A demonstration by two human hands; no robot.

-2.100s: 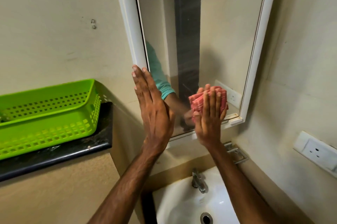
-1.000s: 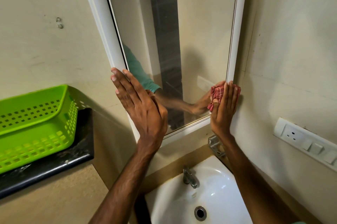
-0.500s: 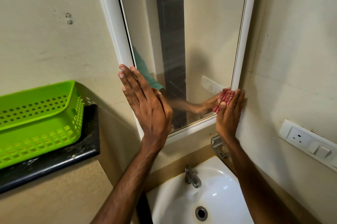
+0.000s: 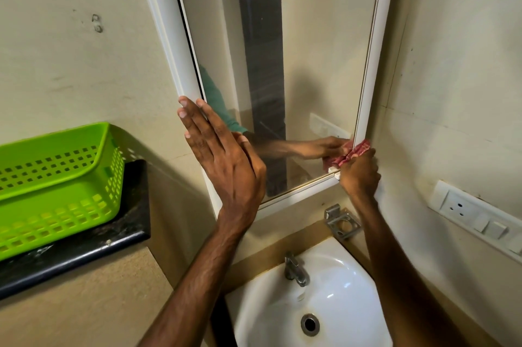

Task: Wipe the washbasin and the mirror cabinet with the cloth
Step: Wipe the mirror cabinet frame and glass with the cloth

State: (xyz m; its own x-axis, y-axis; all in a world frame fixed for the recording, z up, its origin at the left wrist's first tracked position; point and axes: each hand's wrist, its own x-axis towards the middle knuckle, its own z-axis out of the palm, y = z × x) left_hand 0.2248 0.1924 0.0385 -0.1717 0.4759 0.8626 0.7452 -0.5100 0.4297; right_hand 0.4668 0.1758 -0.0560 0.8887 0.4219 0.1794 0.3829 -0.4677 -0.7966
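I am seeing a dark stone ledge [image 4: 84, 253] jutting from the wall on my left, its polished black edge running toward the mirror cabinet. A bright green perforated plastic basket [image 4: 56, 191] is sitting directly on it, upright, filling most of the visible ledge; I cannot tell what it is holding.

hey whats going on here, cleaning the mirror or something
Yes. A person is wiping the mirror cabinet above the washbasin. The right hand grips a bunched red cloth against the lower right corner of the white frame. The left hand lies flat and open on the lower left frame and glass, apparently steadying the door. The washbasin looks dry and nothing is touching it.
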